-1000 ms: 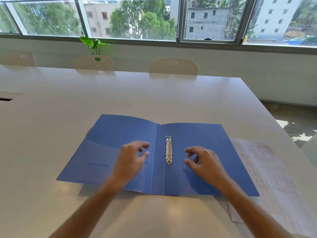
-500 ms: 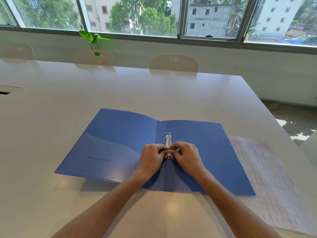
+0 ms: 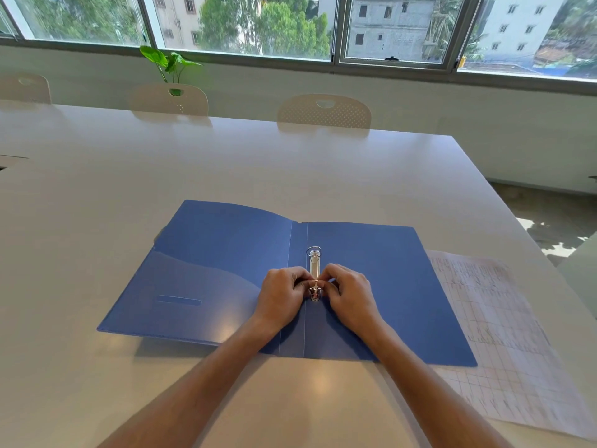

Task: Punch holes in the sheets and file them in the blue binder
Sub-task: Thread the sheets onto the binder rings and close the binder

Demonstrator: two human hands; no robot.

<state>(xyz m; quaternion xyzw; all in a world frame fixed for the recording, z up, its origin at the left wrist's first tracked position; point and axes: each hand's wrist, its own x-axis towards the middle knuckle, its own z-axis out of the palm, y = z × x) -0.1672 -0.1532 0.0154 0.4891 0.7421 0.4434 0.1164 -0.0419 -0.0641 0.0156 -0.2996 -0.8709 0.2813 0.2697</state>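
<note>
The blue binder (image 3: 387, 286) lies open and flat on the white table (image 3: 226, 163) in front of me. Its metal ring mechanism (image 3: 314, 263) runs along the spine; the far ring is closed. My left hand (image 3: 282, 297) and my right hand (image 3: 350, 294) meet at the near ring (image 3: 315, 291), each pinching it from its own side with curled fingers. The printed sheets (image 3: 494, 334) lie on the table to the right, their left edge tucked under the binder's right cover. No hole punch is in view.
Three pale chairs (image 3: 324, 113) stand along the table's far side, with a green plant (image 3: 168, 64) behind one. The table's right edge runs close past the sheets, with floor beyond. Windows span the back wall.
A second ago both hands hovered apart over the binder covers. They moved inward to the near ring and have held it since half a second ago, with almost no further motion.
</note>
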